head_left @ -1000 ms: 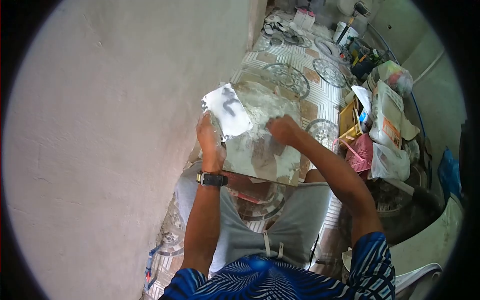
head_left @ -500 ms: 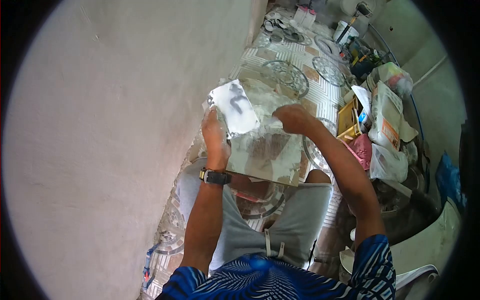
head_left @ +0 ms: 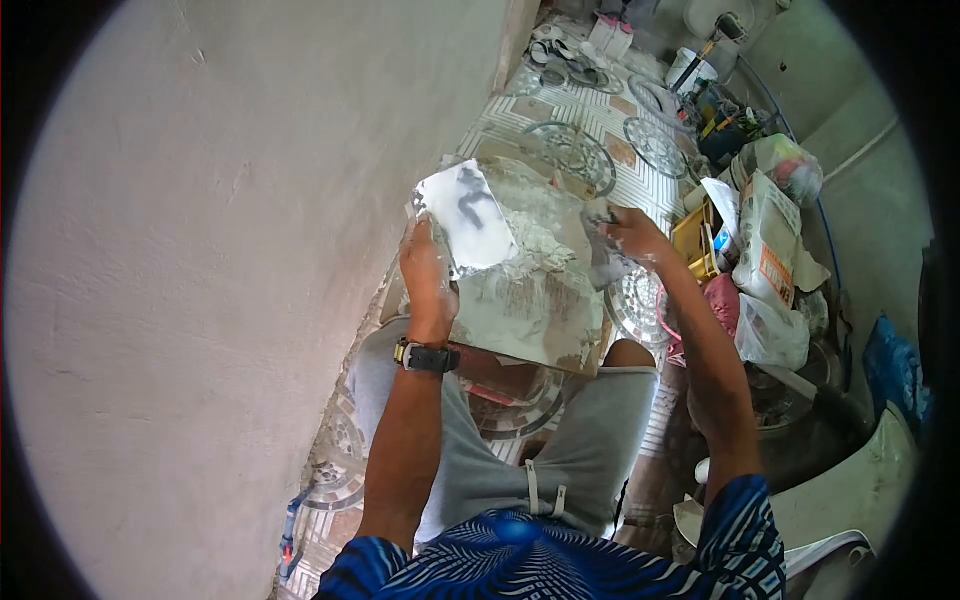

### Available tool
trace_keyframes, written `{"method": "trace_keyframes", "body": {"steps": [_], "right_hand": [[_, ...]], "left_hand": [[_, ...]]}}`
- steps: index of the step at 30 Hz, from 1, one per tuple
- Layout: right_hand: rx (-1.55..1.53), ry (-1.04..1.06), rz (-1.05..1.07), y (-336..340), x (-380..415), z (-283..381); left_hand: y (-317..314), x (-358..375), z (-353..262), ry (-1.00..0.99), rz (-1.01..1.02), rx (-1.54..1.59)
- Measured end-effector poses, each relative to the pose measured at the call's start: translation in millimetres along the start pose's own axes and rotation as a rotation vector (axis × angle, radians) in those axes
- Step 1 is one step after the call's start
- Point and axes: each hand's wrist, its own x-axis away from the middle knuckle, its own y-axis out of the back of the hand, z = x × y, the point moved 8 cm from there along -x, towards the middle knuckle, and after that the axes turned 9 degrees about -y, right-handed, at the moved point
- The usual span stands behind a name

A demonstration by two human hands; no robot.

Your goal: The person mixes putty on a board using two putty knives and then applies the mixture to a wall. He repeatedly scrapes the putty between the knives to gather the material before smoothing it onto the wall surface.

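A white rectangular plate with grey smears (head_left: 468, 215) is gripped at its left edge by my left hand (head_left: 428, 275), which wears a watch on its wrist. My right hand (head_left: 635, 238) is closed on a grey flat scraper (head_left: 604, 245), blurred at its edges, at the right side of the board. Between my hands lies a square board (head_left: 530, 315) coated with pale paste, with a thicker heap of paste (head_left: 535, 240) on its upper part. The board sits above and in front of my knees.
A plastered wall (head_left: 200, 250) rises close on the left. Along the right lie a yellow crate (head_left: 692, 240), a white sack (head_left: 770, 240), plastic bags (head_left: 772, 330) and a white bucket (head_left: 692, 68). Footwear (head_left: 565, 60) lies on the patterned floor at the top.
My right hand has moved right, from over the board to its right side, and the scraper now shows in it. My left hand and the white plate have barely moved.
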Motion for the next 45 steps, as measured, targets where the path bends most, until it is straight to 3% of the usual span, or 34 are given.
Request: {"method": "trace_keyframes", "body": {"steps": [1,4,5,9,12,15,19,22,25,28,31,40,41,43,44,45], "right_hand": [[-0.307,-0.088,0.020,7.4,1.0,-23.8],[-0.040,-0.349,-0.068,17.0,-2.6,-92.9],[-0.280,-0.279,-0.078,11.3,8.1,-98.6],[-0.073,-0.371,-0.080,-5.2,-13.7,-178.1],[0.785,0.327,-0.036,-21.9,-11.1,-127.7],[0.184,-0.230,0.030,-21.0,-16.6,-124.0],[0.141,-0.412,-0.028,-23.2,-24.3,-91.3],[0.099,-0.320,-0.008,-35.9,-36.4,-75.3],[0.087,-0.411,0.010,-50.0,-49.2,-73.2],[0.145,-0.272,-0.021,-52.7,-47.9,-49.9],[0.183,-0.301,0.048,-58.3,-43.4,-37.1],[-0.017,-0.430,-0.044,-87.9,-6.7,-20.1],[-0.234,-0.468,-0.044,-99.6,-6.1,-26.5],[-0.251,-0.453,0.021,-106.6,-1.7,-22.6],[-0.261,-0.444,0.054,-109.7,0.8,-20.4],[0.005,-0.207,0.021,-109.9,-1.0,-7.5]], "left_hand": [[1.0,-0.5,0.4,0.000,-0.010,-0.013],[4.1,-2.2,1.7,-0.004,-0.029,-0.035],[3.9,-2.3,1.2,-0.011,-0.029,-0.032],[-2.7,3.8,-6.3,0.011,-0.018,-0.057],[1.5,0.5,-2.3,0.011,0.003,-0.037],[-3.7,2.5,-5.0,0.016,0.029,-0.022],[2.3,-3.7,1.7,0.004,0.025,-0.037],[0.7,-2.7,1.5,0.001,0.016,-0.045],[1.1,-2.0,-0.3,0.002,0.002,-0.055],[-1.5,-1.0,-1.6,-0.001,0.008,-0.049],[-3.3,0.8,-1.3,0.000,0.026,-0.040],[-3.0,-3.8,1.7,-0.037,0.041,-0.048],[-1.9,-4.4,1.9,-0.052,0.042,-0.062],[0.6,-6.9,4.0,-0.069,0.059,-0.088],[2.5,-9.3,5.8,-0.073,0.076,-0.098],[1.7,-9.6,5.1,-0.077,0.092,-0.108]]}}
